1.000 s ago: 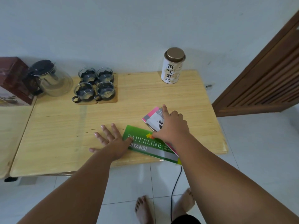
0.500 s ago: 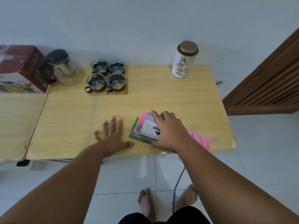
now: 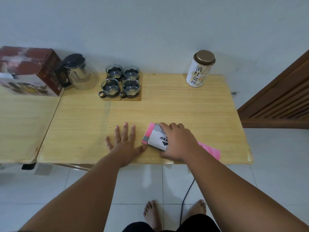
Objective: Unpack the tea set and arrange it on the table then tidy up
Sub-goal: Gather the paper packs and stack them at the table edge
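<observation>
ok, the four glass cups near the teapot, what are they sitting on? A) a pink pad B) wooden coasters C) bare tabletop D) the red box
B. The four glass cups stand in a two-by-two cluster on wooden coasters, just right of the glass teapot, apart from the red box.

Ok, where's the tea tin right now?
In the head view the tea tin stands upright at the table's far right corner by the wall, right of the four cups and beyond the right hand.
</observation>
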